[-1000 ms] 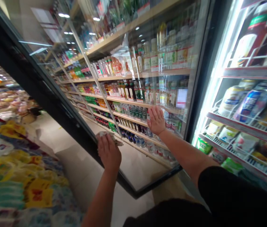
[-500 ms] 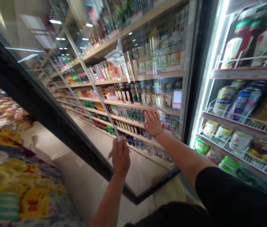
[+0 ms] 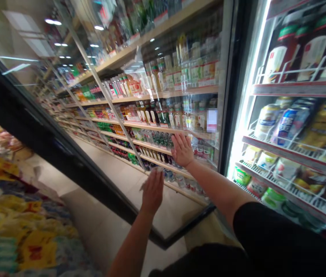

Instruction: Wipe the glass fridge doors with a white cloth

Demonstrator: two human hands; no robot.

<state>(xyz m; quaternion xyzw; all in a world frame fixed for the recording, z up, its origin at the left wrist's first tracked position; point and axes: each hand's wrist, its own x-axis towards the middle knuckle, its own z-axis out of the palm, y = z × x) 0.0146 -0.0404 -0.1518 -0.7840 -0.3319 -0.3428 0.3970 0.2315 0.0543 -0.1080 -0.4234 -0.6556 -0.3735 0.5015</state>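
A large glass door [image 3: 168, 207] in a black frame stands swung out from a lit drinks fridge. My left hand [image 3: 153, 192] lies against the glass low down, pressing a pale cloth [image 3: 143, 186] to it; only the edges of the cloth show around the fingers. Higher and to the right, my right hand [image 3: 182, 150] rests flat on the same pane with its fingers spread and nothing in it. Bottles on shelves are visible through or mirrored in the glass; which of the two I cannot tell.
On the right, the fridge shelves [image 3: 292, 89] carry bottles, cans [image 3: 266, 120] and tubs behind wire rails. Packaged goods in yellow bags [image 3: 36, 246] are piled at the lower left, beside the door's black frame [image 3: 73, 169]. Pale floor [image 3: 90, 215] shows between them.
My left hand has slid to the right across the glass with the cloth, coming closer to my right hand. The right hand stays flat on the pane. The view has shifted slightly.
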